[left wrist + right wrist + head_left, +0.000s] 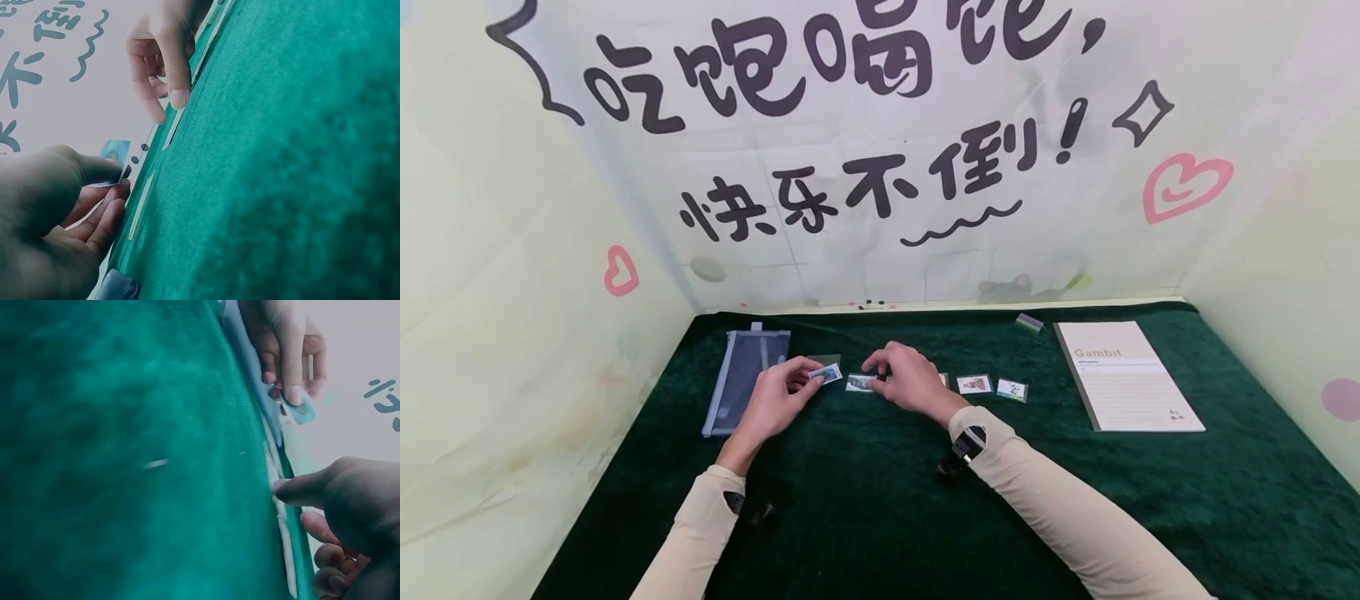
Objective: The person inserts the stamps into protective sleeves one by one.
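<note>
Between thumb and fingers, my left hand (777, 402) pinches a small stamp-like picture card (830, 373) with a white border, held above the cloth. A clear flat sleeve (829, 360) lies just behind it. My right hand (912, 380) is over another small picture card (858, 383) on the table. In the right wrist view its thumb (289, 490) reaches straight to the pale edge of the row, while the index fingertip stays apart from it. Right of that hand lie two more cards, one reddish (974, 384) and one blue-green (1012, 390); another is mostly hidden behind the hand.
A blue-grey zip pouch (752, 354) lies at the left, partly behind my left hand. Towards the right are a white notebook (1138, 379) marked Gambit and a small eraser-like block (1029, 322). Dark green cloth (865, 517) covers the table, with a printed curtain behind.
</note>
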Demonstrator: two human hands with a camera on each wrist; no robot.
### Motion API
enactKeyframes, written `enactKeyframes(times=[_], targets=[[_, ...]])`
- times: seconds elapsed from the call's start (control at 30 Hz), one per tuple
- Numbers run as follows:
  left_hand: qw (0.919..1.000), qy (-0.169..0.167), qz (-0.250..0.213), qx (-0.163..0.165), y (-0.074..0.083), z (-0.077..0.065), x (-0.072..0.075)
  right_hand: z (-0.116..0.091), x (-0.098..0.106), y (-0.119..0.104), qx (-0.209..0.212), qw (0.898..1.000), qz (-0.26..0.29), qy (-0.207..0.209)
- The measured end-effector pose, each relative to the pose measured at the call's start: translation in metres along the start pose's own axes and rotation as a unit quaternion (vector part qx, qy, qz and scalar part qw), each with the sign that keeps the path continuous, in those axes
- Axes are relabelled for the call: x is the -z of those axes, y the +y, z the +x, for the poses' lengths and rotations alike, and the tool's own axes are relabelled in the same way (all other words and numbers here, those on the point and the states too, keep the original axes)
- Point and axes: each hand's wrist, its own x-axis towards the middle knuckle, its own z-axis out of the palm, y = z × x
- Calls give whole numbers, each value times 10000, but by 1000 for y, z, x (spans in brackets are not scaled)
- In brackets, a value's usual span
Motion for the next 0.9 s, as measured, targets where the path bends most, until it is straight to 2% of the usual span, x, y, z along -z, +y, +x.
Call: enactKeyframes(times=[0.2,0.37,0.5,0.73,0.9], targets=[[10000,-14,13,-72,-1,-1,5,11,-3,-8,227,9976,641,103],[9999,107,-112,-61,-3,0,5,26,-12,-17,264,9954,923,-51],[9993,235,-272,-45,-1,1,4,37,-20,-25,139,9977,657,-109],[9991,230,-357,-22,0,3,3,52,-31,-32,41,9993,-374,5],[9990,213,-401,5,1,0,7,59,-35,-37,-43,9990,-446,81]])
